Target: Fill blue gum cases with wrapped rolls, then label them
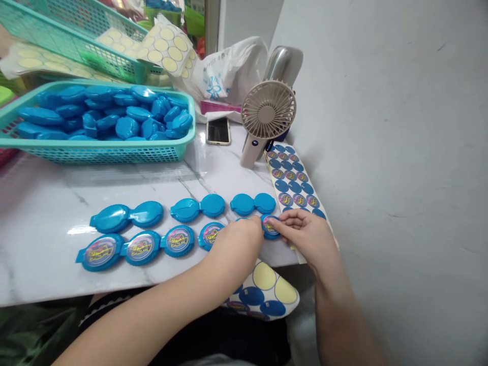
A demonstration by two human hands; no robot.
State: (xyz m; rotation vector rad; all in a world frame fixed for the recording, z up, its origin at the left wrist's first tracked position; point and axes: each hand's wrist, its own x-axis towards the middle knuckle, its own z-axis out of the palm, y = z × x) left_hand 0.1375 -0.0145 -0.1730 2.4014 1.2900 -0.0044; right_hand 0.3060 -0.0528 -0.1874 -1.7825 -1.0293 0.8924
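Note:
A blue round plastic case (270, 226) with a colourful printed sticker lies at the right end of the front row. My right hand (305, 231) grips its right edge, thumb on the sticker and the other fingers curled. Just left of it, my left hand (244, 239) is closed with its knuckles up; its fingertips and whatever they hold are hidden. Several stickered cases (140, 247) run leftward in that row, one partly covered by my left hand. Behind them lie plain blue cases (147, 214), opened flat in pairs. A partly used sticker sheet (267, 295) curls over my lap.
A teal basket (95, 151) full of blue cases stands back left. Behind it are another basket (114, 61) and used sticker backing (168, 46). A phone (218, 131), small fan (269, 109) and sticker sheets (293, 178) lie towards the wall (400, 152) at right.

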